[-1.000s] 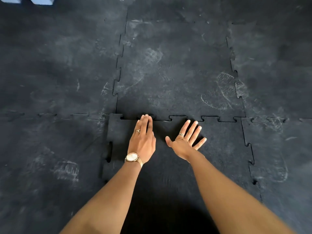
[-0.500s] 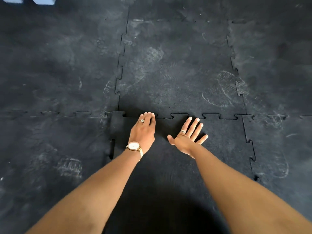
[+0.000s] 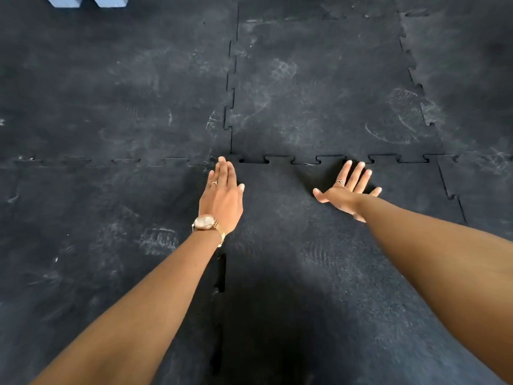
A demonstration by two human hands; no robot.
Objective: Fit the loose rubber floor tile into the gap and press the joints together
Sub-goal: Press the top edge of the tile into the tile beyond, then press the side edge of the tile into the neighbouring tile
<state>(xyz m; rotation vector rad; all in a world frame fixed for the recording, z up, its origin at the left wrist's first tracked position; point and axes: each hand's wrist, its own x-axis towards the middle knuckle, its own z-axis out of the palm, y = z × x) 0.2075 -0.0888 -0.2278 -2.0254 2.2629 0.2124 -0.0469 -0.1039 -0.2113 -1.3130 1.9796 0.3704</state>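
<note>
The loose black rubber floor tile [image 3: 291, 245] lies in the gap among the surrounding tiles, below the middle of the head view. Its far toothed joint [image 3: 305, 160] shows thin open slits against the tile beyond. Its left joint [image 3: 220, 276] still shows dark gaps lower down. My left hand [image 3: 222, 194], with a watch and a ring, lies flat with fingers together on the tile's far left corner. My right hand [image 3: 347, 190] rests flat with fingers spread on the tile near its far edge. Neither hand holds anything.
Interlocking black rubber tiles [image 3: 111, 101] with dusty shoe prints cover the floor all around. The right joint [image 3: 451, 195] of the loose tile looks nearly flush. Pale blue blocks [image 3: 88, 0] show at the top left edge.
My left hand has slid left to the tile's far left corner. My right hand has moved right along the far edge. The tile's top left corner now sits lower against its neighbours.
</note>
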